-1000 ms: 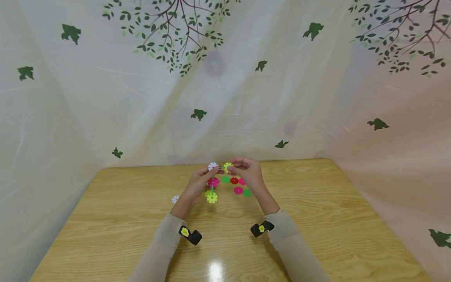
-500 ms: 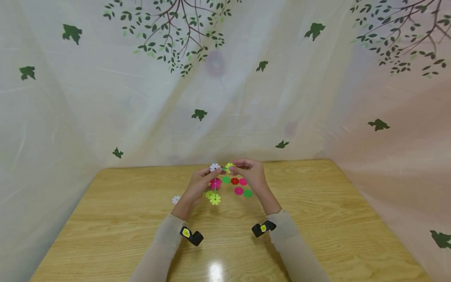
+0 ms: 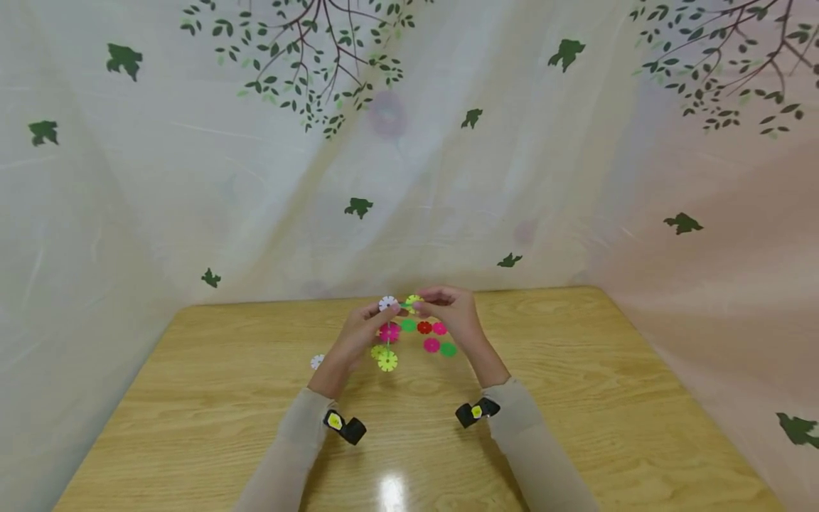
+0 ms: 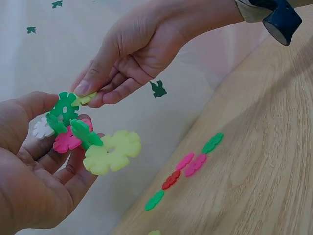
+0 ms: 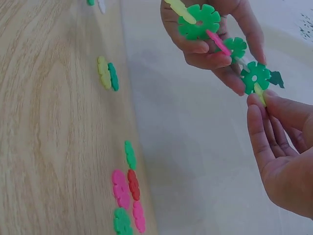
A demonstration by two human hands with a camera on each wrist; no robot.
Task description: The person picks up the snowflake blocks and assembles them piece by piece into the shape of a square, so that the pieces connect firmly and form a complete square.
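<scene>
My left hand (image 3: 350, 340) grips a chain of slotted flower-shaped plastic discs, fingers curled around its middle. In the left wrist view, a yellow disc (image 4: 122, 143) forms its near end, followed by a green disc (image 4: 88, 136), a pink disc (image 4: 66, 142), another green one, and a white disc (image 4: 42, 129). A green disc (image 5: 252, 81) stands at the far end. Thumb and fingers of my right hand (image 3: 456, 315) pinch a small yellow disc (image 5: 258, 90), which meets that green disc's edge; how deep it sits in a slot, I cannot tell.
Loose discs lie on the wooden table (image 3: 544, 398) beneath the hands: green (image 3: 408, 325), red (image 3: 424, 328), pink (image 3: 431, 345) and green (image 3: 448, 349). A yellow disc (image 5: 103, 73) leans close to a green one. A white disc (image 3: 316, 361) lies left. Cloth (image 3: 288, 235) hangs behind.
The hanging chain has turned slightly, its lower yellow disc now a little apart from the yellow disc on the table behind it. Both hands keep nearly the same place and hold.
</scene>
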